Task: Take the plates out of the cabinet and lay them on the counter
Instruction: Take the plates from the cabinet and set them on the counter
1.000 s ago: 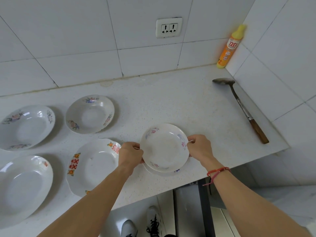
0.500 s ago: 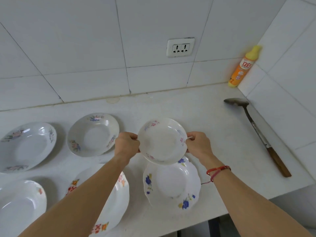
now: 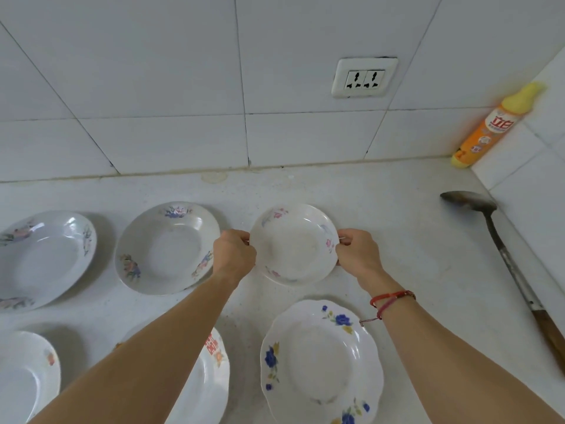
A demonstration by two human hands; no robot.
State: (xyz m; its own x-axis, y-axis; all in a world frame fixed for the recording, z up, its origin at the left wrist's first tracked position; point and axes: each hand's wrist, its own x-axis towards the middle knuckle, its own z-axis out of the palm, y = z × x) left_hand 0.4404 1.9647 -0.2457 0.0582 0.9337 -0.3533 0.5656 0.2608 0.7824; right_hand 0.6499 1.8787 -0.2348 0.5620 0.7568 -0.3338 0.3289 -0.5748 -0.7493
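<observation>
Two hands, left hand [image 3: 234, 254] and right hand [image 3: 357, 254], pinch pink-flowered plate [image 3: 295, 243] by opposite rims over counter [image 3: 397, 240], beside blue-flowered plate [image 3: 168, 247].

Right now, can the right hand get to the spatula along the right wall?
Probably, but not yet: the right hand grips the pink-flowered plate. Bare counter lies between it and the spatula.

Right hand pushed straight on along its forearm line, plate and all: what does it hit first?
The right hand pinches the plate by its rim. Ahead lies only bare counter, then the wall, likely the first contact, though depth is unclear.
</observation>
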